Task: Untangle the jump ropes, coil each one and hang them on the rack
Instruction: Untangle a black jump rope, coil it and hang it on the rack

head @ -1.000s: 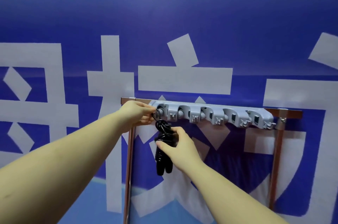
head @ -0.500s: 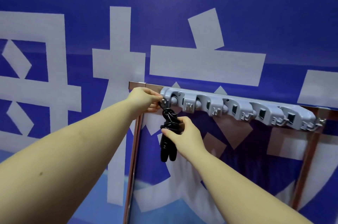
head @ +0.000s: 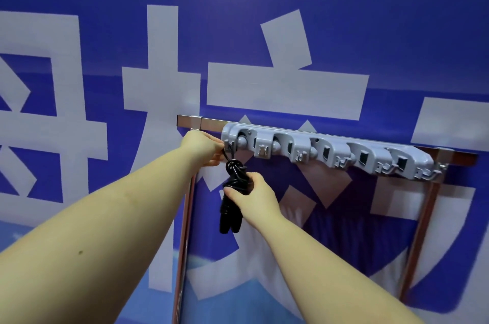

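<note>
Left hand [head: 202,147] pinches jump rope [head: 234,191] loop at rack [head: 328,150] end hook. Right hand [head: 254,195] grips coiled bundle below; handles hang down

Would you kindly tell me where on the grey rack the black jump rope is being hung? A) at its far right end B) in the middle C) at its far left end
C, since the coiled black jump rope hangs from the leftmost hook of the grey rack, beside the left hand.

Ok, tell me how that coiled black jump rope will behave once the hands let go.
The black jump rope is probably floppy: its bundle sags below the grey rack. It likely swings freely from one thin loop. The knotted wraps should hold the coil.
</note>
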The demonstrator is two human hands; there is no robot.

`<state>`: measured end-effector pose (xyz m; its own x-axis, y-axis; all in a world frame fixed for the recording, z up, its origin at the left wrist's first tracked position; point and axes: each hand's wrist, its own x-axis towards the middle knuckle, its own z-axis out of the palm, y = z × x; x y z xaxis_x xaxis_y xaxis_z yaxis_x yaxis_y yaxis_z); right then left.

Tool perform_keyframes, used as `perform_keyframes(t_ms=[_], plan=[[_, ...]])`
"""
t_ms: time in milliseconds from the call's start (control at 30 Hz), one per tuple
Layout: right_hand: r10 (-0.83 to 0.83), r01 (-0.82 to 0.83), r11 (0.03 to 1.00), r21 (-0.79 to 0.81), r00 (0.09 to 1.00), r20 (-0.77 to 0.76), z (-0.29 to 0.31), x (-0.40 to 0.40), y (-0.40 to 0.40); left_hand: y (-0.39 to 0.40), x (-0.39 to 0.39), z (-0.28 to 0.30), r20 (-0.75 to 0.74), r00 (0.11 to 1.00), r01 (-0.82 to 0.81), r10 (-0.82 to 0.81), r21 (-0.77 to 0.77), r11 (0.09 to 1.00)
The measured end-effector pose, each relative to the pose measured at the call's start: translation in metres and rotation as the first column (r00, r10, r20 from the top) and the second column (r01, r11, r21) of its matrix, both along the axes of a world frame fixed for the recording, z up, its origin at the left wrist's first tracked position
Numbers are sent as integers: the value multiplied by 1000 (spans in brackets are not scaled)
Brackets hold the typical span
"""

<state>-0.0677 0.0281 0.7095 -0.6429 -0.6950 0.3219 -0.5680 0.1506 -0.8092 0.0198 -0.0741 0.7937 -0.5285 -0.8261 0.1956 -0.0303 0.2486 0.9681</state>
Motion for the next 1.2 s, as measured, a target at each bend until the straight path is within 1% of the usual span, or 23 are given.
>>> perform_keyframes(t_ms=[33,67,100,133,167,200,233,300,367,433,467,567,767,900,1067,1200], plan=[[4,-3,1000,29,1000,-9,3,3,3,2,2,2,40,999,10,-9,-21,1000],[6,-6,999,48,1000,-12,7,5,8,4,5,3,112,994,9,1,-85,996],[5,-4,998,61,1000,-17,10,8,14,5,9,5,227,973,14,33,-201,980],[0,3,997,72,999,-33,14,10,22,8,15,7,354,931,40,91,-346,937],[-6,11,996,86,998,-62,18,13,31,13,22,10,456,873,81,173,-486,870],[-8,19,994,109,994,-107,22,17,42,21,30,13,522,814,131,256,-594,793],[-5,30,989,143,985,-170,26,20,54,31,38,15,560,766,186,316,-663,726],[20,64,968,241,944,-329,36,28,79,55,54,19,599,699,286,390,-735,615],[66,114,932,344,880,-470,48,38,105,77,68,19,615,670,375,415,-764,525],[104,170,894,414,822,-561,58,50,132,100,81,17,638,649,447,415,-761,470],[113,191,880,435,806,-582,62,56,144,111,88,14,647,646,474,405,-756,451],[118,225,855,467,793,-598,70,79,181,147,109,8,670,643,522,370,-738,428],[136,278,820,501,755,-642,74,122,246,210,154,3,682,658,552,318,-725,412],[153,302,794,528,741,-654,77,138,276,241,176,0,688,654,553,314,-718,422],[164,303,783,543,742,-650,82,139,288,253,181,-5,695,650,551,307,-709,439],[173,272,789,551,761,-625,74,125,274,237,165,-19,727,615,565,306,-677,472]])
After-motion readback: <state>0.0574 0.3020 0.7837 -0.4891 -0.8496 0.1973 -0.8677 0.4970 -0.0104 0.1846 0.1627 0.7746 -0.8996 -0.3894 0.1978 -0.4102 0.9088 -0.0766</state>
